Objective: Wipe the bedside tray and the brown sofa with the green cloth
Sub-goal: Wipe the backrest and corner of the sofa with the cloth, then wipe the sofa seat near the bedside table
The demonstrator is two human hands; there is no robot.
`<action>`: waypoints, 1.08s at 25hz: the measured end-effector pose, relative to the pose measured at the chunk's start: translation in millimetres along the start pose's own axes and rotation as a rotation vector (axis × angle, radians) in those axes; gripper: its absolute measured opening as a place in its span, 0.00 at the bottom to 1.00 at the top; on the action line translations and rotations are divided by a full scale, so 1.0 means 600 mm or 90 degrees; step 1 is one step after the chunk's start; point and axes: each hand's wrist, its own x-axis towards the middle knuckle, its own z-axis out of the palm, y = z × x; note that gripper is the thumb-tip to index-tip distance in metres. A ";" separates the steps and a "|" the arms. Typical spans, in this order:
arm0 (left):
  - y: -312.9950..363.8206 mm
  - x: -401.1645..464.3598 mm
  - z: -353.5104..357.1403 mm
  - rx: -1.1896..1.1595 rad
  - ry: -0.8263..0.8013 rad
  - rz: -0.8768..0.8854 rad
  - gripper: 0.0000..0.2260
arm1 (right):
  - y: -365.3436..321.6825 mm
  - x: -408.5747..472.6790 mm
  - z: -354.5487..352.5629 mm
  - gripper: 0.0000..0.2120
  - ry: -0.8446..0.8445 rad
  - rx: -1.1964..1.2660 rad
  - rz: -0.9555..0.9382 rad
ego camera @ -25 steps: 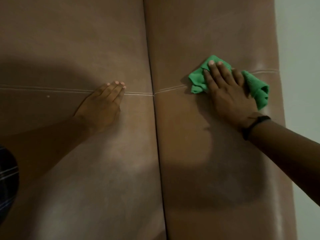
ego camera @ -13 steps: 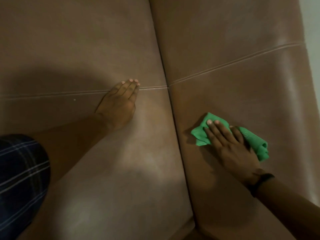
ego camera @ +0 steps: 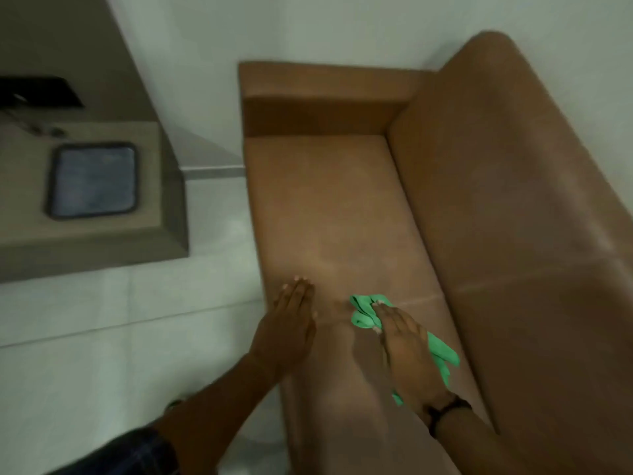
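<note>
The brown sofa [ego camera: 342, 207] fills the right half of the view, its seat running away from me and its backrest on the right. On the seat lies the green cloth [ego camera: 363, 311], pressed flat under my right hand [ego camera: 407, 351], which wears a dark wristband. My left hand [ego camera: 291, 323] rests palm down on the seat's left edge, fingers together and holding nothing, a short way left of the cloth. The bedside tray [ego camera: 92, 181], dark-rimmed with a grey inside, sits on a low table at the left. The picture is blurred.
The tray's beige bedside table [ego camera: 147, 234] stands left of the sofa with a strip of pale tiled floor [ego camera: 120, 320] between. A dark flat object [ego camera: 37, 92] lies behind the tray. The sofa's armrest [ego camera: 325, 97] and a white wall close the far end.
The view has swung from the backrest to the whole seat, table and floor. My right hand carried the cloth down off the backrest onto the seat, and my left hand now rests on the seat edge.
</note>
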 end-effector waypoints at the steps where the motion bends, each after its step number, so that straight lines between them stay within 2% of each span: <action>1: -0.042 -0.011 -0.068 -0.003 0.020 -0.037 0.25 | -0.078 0.030 -0.026 0.28 -0.007 0.029 -0.016; 3: -0.101 -0.032 -0.178 -0.018 0.033 -0.100 0.26 | -0.200 0.071 -0.064 0.33 -0.017 0.053 -0.056; 6: -0.219 -0.067 -0.352 -0.010 0.056 -0.189 0.28 | -0.395 0.134 -0.109 0.26 -0.029 0.059 -0.124; 8: -0.306 -0.082 -0.460 -0.003 0.075 -0.252 0.30 | -0.521 0.189 -0.134 0.28 -0.015 0.073 -0.163; 10: -0.391 -0.084 -0.535 0.008 0.057 -0.302 0.33 | -0.627 0.255 -0.147 0.30 0.012 0.074 -0.197; 13: -0.511 -0.075 -0.585 0.024 0.049 -0.351 0.35 | -0.754 0.368 -0.137 0.27 0.026 0.094 -0.246; 17: -0.686 -0.021 -0.565 0.032 0.083 -0.395 0.31 | -0.880 0.559 -0.038 0.23 0.015 0.093 -0.287; 20: -0.815 0.029 -0.504 0.042 0.043 -0.427 0.30 | -0.946 0.700 0.101 0.24 -0.030 0.092 -0.279; 24: -0.979 0.078 -0.373 0.075 0.014 -0.445 0.28 | -0.999 0.838 0.315 0.28 -0.128 0.068 -0.259; 27: -1.046 0.093 -0.294 0.122 0.016 -0.442 0.26 | -0.996 0.885 0.423 0.34 -0.133 0.023 -0.285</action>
